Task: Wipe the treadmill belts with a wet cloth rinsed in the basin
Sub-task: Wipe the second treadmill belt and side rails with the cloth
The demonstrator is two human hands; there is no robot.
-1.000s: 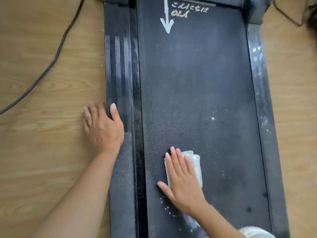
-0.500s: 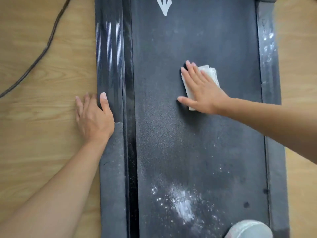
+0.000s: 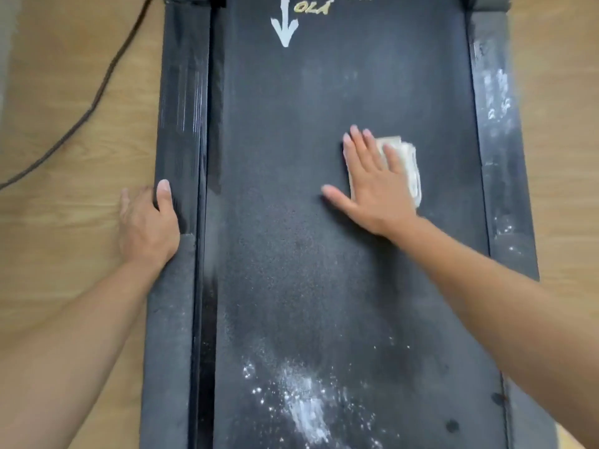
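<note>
Nearest to us, at the low end of the wide black rubber treadmill belt [image 3: 324, 280], we are seeing a white powdery patch of dust [image 3: 304, 406] and a few small dark round spots [image 3: 452, 426] to its right, so this part is not yet clean. A bit further, we are leaning our left hand [image 3: 147, 222] on the grey left side rail [image 3: 168, 319]. The thumb is lying on the rail and the other fingers, a little blurred, are reaching to the light wooden floor [image 3: 64, 254]; they are stretched and are gripping nothing. Further up, in the right half of the belt, we are pressing our right hand [image 3: 372, 186] flat on the folded whitish cloth [image 3: 408, 163]. The fingers are straight and slightly apart, not curled round it, and the cloth is lying on the belt partly under the palm. It is near the grey right side rail [image 3: 499, 157], which is carrying white smears, but is not touching it. We are judging that we are in the middle of the wiping step, working on the middle zone of the belt. The next move is calling for a flat stroke with even pressure, probably toward the dusty patch near us. A rinse may be coming due, but the basin is not showing in this view. Farthest away, a white painted arrow [image 3: 285, 27] and yellow lettering [image 3: 312, 8] are marking the head of the belt, and a black cable [image 3: 97, 92] is running over the floor at the left.
</note>
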